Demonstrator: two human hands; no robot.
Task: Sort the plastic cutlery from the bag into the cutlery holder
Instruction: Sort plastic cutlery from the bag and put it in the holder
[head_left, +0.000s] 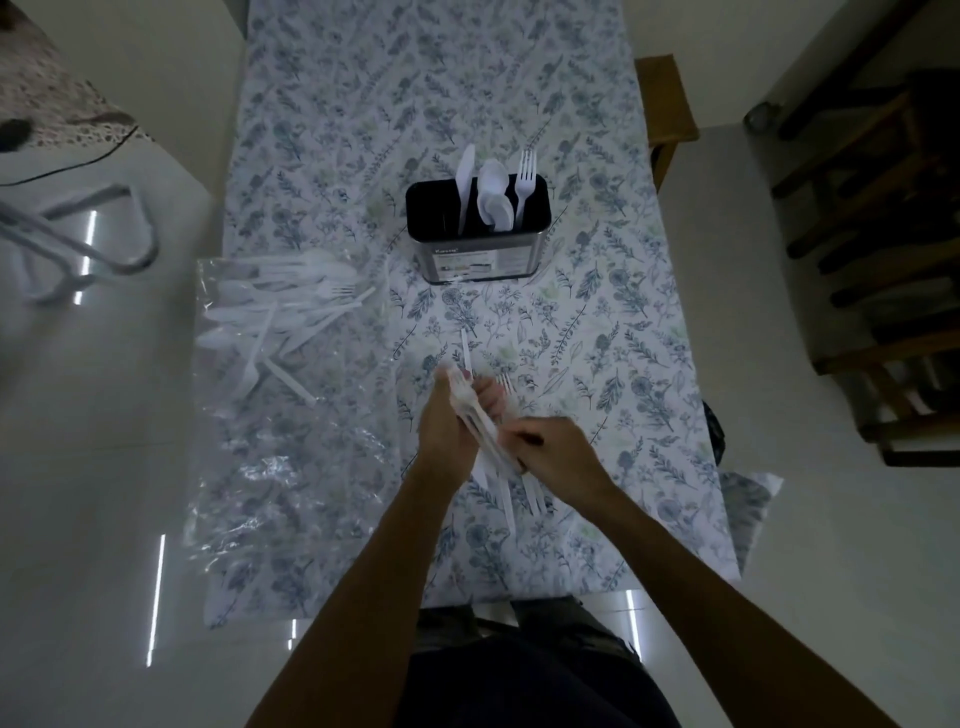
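Midway through sorting, both hands met over the middle of the bench (597, 332). The left hand (447, 415) had its grip clamped on a bundle (488, 441) of white cutlery, and the right hand (556, 452) pinched at its lower end, seemingly picking out 1 piece. The holder (480, 234), further toward the far edge, already held a knife (464, 182), spoons (493, 195) and a fork (524, 182). The bag (280, 332) lay at the left edge with more inside. Next, I judged, a piece must be freed, identified and dropped into its matching slot.
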